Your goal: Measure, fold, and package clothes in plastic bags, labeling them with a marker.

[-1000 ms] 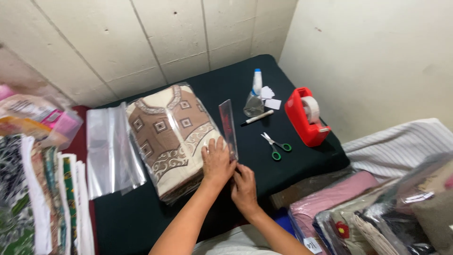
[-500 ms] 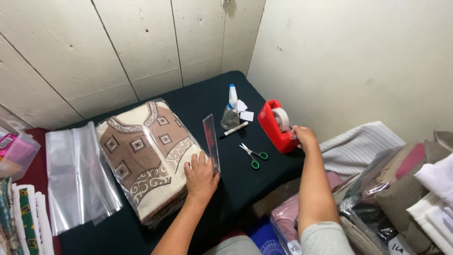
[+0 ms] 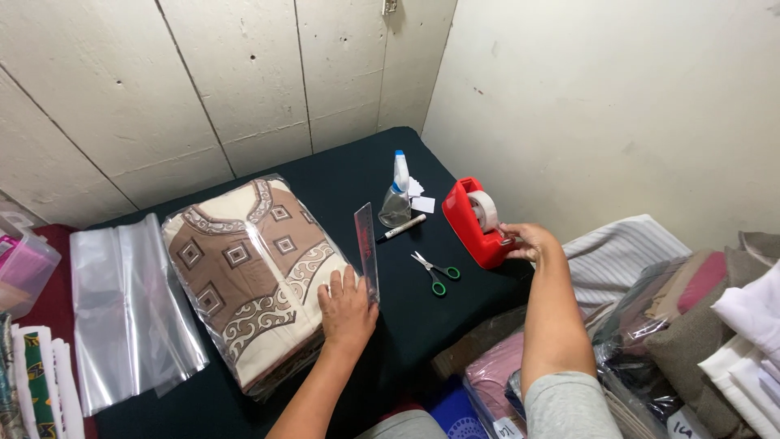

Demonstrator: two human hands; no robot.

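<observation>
A stack of clear plastic bags (image 3: 130,313) is lying at the left end of the dark table (image 3: 341,175). Just right of it, a bagged folded garment (image 3: 248,280) in cream and brown is resting with its long axis running from the near edge toward the wall, collar end pointing away. The left hand (image 3: 348,307) is pressing flat on its near right corner, grip spread, beside the upright flap (image 3: 367,248) of the bag. Further right, green-handled scissors (image 3: 436,272) are lying. The right hand (image 3: 530,241) is touching the near end of the red tape dispenser (image 3: 475,221), fingers curled; whether the grip is pinching tape cannot be told.
</observation>
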